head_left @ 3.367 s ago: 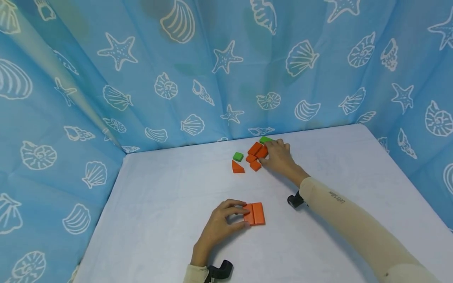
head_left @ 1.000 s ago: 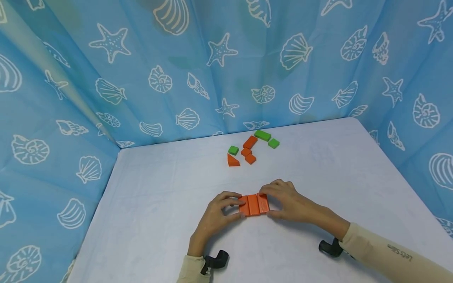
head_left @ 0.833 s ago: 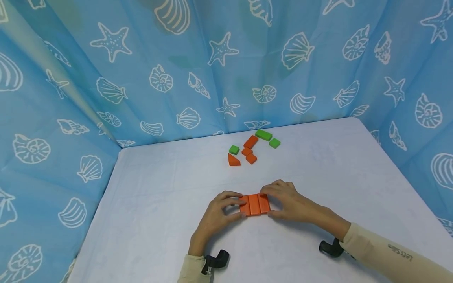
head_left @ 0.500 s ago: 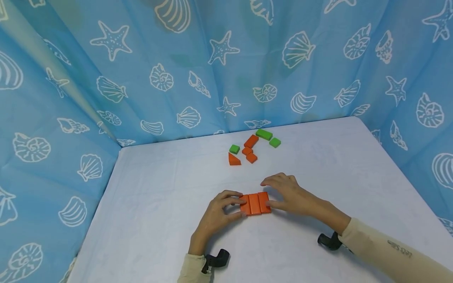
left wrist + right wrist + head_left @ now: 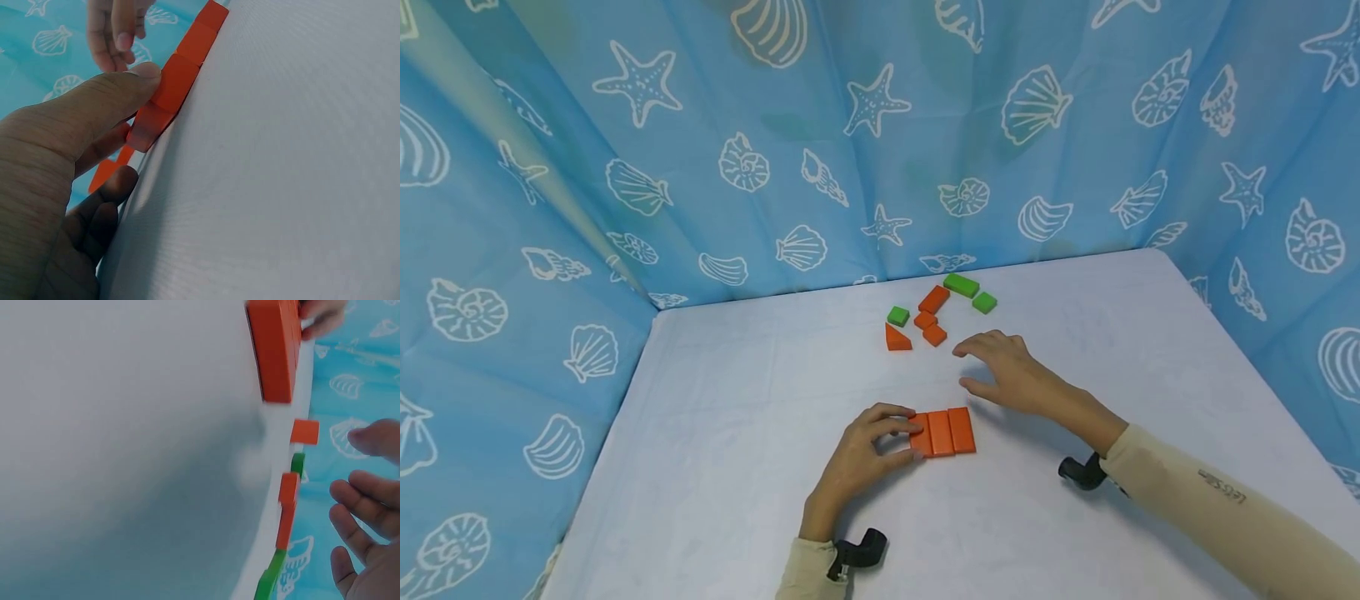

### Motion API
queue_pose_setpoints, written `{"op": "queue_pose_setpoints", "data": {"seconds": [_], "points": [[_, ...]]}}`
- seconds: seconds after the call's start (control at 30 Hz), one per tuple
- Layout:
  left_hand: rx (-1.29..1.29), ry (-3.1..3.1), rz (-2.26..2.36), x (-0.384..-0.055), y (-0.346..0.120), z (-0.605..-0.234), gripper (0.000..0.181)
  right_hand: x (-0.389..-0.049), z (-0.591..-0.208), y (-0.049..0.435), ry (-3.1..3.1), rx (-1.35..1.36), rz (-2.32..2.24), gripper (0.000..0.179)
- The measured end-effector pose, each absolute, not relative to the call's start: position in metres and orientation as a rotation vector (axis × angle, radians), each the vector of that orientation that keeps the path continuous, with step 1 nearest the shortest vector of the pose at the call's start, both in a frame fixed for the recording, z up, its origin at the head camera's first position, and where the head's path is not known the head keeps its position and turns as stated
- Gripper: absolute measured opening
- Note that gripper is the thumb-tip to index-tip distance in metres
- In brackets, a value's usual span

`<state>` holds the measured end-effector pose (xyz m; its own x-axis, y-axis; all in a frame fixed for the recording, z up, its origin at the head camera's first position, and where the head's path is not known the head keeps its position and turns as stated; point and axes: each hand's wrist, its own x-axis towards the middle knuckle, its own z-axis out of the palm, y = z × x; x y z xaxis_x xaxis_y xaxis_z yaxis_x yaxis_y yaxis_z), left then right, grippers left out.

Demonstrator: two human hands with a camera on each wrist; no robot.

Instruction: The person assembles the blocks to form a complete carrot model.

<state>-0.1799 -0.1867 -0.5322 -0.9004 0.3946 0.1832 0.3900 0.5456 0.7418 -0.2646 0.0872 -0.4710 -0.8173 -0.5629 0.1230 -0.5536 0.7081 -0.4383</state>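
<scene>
Left hand: the left hand (image 5: pixel 867 452) had its thumb and fingertips pinched round the left orange block (image 5: pixel 922 442), no gap to speak of.
Right hand: the right hand (image 5: pixel 1021 377) held nothing, fingers loosely bent, thumb well apart from them, off the bench (image 5: pixel 737 400) between the row and the loose bits.
Orange row: three rectangular pieces side by side on the bench, middle orange block (image 5: pixel 941 434) touching both neighbours.
Just changed: a second earlier the right hand was on the right orange block (image 5: pixel 962 431). By now it had let go and moved off toward the far side. Left hand basically hadn't budged.
What that meant: block three sat fine with no hand on it, so I'd call it placed, and the left hand looked like it was just steadying things.
Loose bits: an orange triangular block (image 5: pixel 897 338), three other orange blocks (image 5: pixel 934 300) and three green blocks (image 5: pixel 962 285) lay near the far edge, none touched by a hand.
Backdrop: blue seashell curtain (image 5: pixel 820 117), right behind the bench.
</scene>
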Motion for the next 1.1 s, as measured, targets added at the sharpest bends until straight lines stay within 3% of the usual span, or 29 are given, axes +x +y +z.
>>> {"op": "queue_pose_setpoints", "data": {"seconds": [0.67, 0.87, 1.1], "points": [[0.725, 2.749, 1.364, -0.178, -0.186, -0.536, 0.03, -0.326, -0.484, 0.045, 3.052, -0.7, -0.476, 0.046], [0.745, 2.757, 1.366, -0.178, -0.185, -0.535, 0.03, -0.331, -0.491, 0.042, 3.074, -0.669, -0.511, 0.031], [0.74, 2.774, 1.33, -0.179, -0.188, -0.533, 0.03, -0.335, -0.492, 0.034, 3.062, -0.625, -0.501, 0.05]]}}
